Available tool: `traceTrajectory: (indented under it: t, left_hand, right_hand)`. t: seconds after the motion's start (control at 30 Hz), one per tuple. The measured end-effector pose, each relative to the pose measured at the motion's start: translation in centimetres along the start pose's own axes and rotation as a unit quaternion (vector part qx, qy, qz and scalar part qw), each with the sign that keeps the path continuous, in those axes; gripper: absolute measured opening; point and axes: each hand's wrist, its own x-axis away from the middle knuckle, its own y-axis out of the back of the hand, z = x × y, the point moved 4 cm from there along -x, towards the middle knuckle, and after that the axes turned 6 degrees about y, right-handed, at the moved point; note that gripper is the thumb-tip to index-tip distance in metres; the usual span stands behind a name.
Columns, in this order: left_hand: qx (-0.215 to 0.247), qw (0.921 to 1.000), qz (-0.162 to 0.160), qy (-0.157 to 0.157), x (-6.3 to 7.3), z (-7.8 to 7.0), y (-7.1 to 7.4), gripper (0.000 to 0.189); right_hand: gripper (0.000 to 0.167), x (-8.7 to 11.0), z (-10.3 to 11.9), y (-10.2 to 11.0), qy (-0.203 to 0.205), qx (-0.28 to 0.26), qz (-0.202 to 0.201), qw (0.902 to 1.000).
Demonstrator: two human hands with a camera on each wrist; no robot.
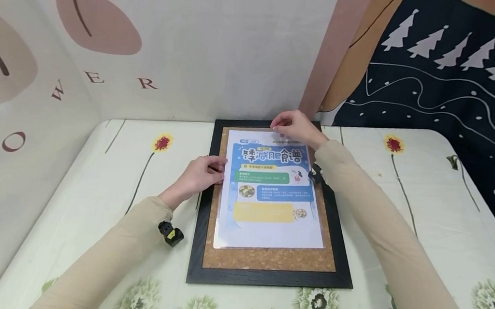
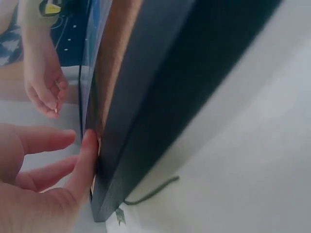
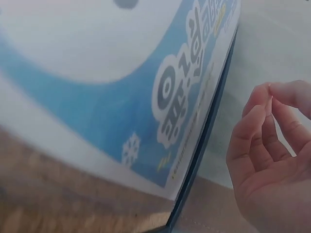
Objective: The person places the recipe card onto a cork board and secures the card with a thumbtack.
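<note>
A glossy printed sheet (image 1: 269, 231) with blue, green and yellow blocks lies on a black-framed corkboard (image 1: 265, 261). Its lower left corner shows rounded and shiny. My left hand (image 1: 202, 175) rests at the sheet's left edge, fingertips touching there. In the left wrist view a gap shows between the left fingers (image 2: 80, 167), one of which lies against the board's inner edge. Over the sheet's top edge, my right hand (image 1: 295, 127) pinches thumb and forefinger together. A tiny pale thing (image 2: 56, 110) shows at those fingertips; its kind is too small to tell.
A flower-patterned cloth (image 1: 95, 200) covers the table under the board. Behind it hangs a pale curtain (image 1: 220, 50) with printed letters, and a dark one (image 1: 435, 91) with white trees stands right. Small black wrist cameras (image 1: 170, 234) sit on both sleeves.
</note>
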Motion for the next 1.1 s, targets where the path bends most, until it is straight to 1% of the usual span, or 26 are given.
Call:
traceTrajectory:
  t: [0.07,0.13,0.27,0.33,0.5,0.6,0.7,0.77,0.83,0.87,0.9,0.93,1.0,1.1]
  left_hand:
    - [-0.020,0.9998,-0.006,-0.005,0.0,0.0,0.1,0.041]
    - [-0.051,0.9985,-0.011,-0.018,0.0,-0.1,0.2,0.039]
    - [-0.117,0.9918,-0.015,-0.049,0.0,-0.6,0.6,0.034]
    - [-0.135,0.9891,-0.014,-0.058,0.1,-0.8,0.8,0.033]
    - [-0.130,0.9892,0.000,-0.068,0.1,-0.8,0.8,0.033]
    - [-0.125,0.9896,0.002,-0.072,0.2,-0.7,0.7,0.032]
    - [-0.124,0.9892,-0.008,-0.078,0.3,-0.7,0.8,0.029]
    - [-0.126,0.9880,-0.014,-0.088,0.3,-0.7,0.9,0.030]
    - [-0.147,0.9832,-0.017,-0.107,0.3,-0.8,1.0,0.033]
    - [-0.162,0.9795,-0.015,-0.119,0.2,-0.8,1.0,0.037]
    - [-0.180,0.9759,-0.008,-0.123,0.2,-0.7,1.0,0.042]
    - [-0.203,0.9710,0.002,-0.126,0.1,-0.7,0.9,0.049]
    - [-0.256,0.9578,0.030,-0.126,0.0,-0.4,0.5,0.066]
    - [-0.318,0.9389,0.075,-0.108,-0.1,0.2,-0.1,0.089]
  right_hand:
    - [0.018,-0.3,-0.2,-0.3,-0.011,-0.007,0.000,0.9999]
    - [0.018,-0.5,-0.4,-0.5,-0.019,-0.014,-0.002,0.9997]
    - [0.017,-0.6,-0.5,-1.0,-0.030,-0.036,-0.012,0.9988]
    - [0.016,-0.6,-0.5,-1.2,-0.033,-0.047,-0.016,0.9982]
    - [0.018,-0.7,-0.5,-1.1,-0.036,-0.060,-0.019,0.9974]
    - [0.022,-0.6,-0.6,-0.8,-0.036,-0.063,-0.019,0.9972]
    - [0.024,-0.6,-0.8,-0.4,-0.035,-0.073,-0.018,0.9966]
    - [0.025,-0.5,-0.8,0.0,-0.034,-0.082,-0.022,0.9958]
    - [0.024,-0.3,-0.7,0.6,-0.027,-0.088,-0.030,0.9953]
    - [0.025,-0.3,-0.7,0.9,-0.024,-0.090,-0.035,0.9951]
    - [0.025,-0.2,-0.6,1.2,-0.021,-0.094,-0.041,0.9945]
    - [0.026,-0.1,-0.6,1.6,-0.020,-0.095,-0.047,0.9942]
    - [0.028,0.1,-0.7,2.3,-0.020,-0.095,-0.055,0.9938]
    - [0.030,0.4,-1.0,3.3,-0.033,-0.091,-0.061,0.9934]
